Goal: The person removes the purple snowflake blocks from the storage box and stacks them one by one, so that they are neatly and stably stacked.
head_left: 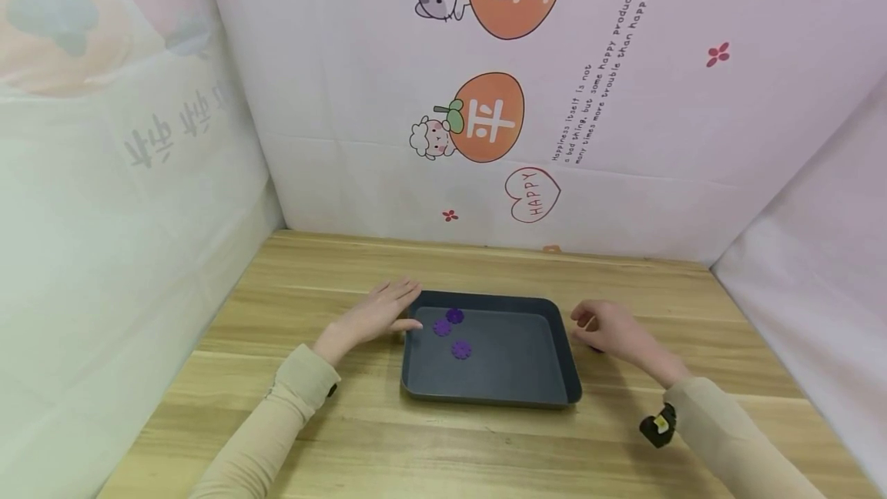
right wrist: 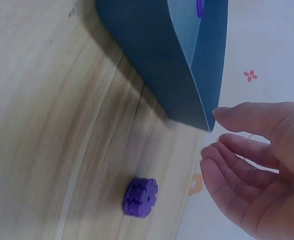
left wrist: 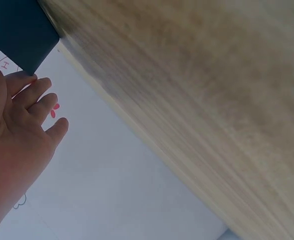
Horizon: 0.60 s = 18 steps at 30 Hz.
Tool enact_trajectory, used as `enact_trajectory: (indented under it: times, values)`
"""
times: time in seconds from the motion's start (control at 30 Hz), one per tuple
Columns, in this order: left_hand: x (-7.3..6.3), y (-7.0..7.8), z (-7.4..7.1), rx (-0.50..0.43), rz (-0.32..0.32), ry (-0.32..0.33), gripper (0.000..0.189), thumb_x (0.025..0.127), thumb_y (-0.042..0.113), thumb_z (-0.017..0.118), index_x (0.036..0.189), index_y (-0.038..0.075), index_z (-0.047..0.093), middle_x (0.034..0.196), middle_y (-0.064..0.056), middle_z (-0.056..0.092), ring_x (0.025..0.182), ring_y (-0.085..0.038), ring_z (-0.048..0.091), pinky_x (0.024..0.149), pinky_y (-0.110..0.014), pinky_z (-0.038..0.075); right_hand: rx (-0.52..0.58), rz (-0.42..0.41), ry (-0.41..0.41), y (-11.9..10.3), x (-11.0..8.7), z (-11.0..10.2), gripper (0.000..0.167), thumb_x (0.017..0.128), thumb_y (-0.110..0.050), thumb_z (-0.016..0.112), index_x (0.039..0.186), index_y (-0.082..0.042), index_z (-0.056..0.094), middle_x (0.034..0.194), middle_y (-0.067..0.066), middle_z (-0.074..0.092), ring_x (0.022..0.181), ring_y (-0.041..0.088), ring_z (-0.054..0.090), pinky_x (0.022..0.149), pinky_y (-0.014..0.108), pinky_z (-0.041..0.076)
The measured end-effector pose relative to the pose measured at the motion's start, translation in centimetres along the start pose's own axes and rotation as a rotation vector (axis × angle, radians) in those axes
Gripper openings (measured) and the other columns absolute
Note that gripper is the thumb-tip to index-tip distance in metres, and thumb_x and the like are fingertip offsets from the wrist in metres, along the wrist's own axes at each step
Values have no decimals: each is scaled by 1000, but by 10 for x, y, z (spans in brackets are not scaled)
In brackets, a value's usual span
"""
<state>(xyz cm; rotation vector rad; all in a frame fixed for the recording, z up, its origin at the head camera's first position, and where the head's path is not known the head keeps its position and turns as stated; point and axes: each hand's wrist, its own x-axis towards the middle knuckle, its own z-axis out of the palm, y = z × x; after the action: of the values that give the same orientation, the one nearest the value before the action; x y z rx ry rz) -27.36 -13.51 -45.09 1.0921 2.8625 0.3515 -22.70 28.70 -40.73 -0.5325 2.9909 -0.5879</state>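
Note:
A dark grey rectangular tray (head_left: 516, 360) lies on the table, with several flat purple notched discs inside: one disc (head_left: 461, 349) lower and a pair (head_left: 442, 327) near the back left. My left hand (head_left: 377, 313) rests at the tray's left rim, fingers extended and thumb over the edge. Just off the tray's right side is my right hand (head_left: 617, 331), fingers loosely bent with a gap between thumb and fingertips, holding nothing. Below it on the wood, a short stack of purple notched discs (right wrist: 140, 197) stands outside the tray, mostly hidden by the hand in the head view.
The wooden table (head_left: 333, 437) meets a printed white cloth (head_left: 346, 98) at the back. More white cloth hangs along the left and right sides. A small black device (head_left: 657, 426) is strapped at the right wrist.

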Motion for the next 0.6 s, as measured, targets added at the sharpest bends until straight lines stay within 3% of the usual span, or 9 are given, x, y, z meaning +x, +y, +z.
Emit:
enact_trajectory:
  times: [0.6]
  values:
    - [0,2,-2,-12,0,3,77,99,50,51,155,1,29,163,-19,27,153,-35,23,127,-55,19,26,-61,4,-20,6,7,23,85,-11,76,101,3,67,91,12,72,75,13,66,61,23,54]
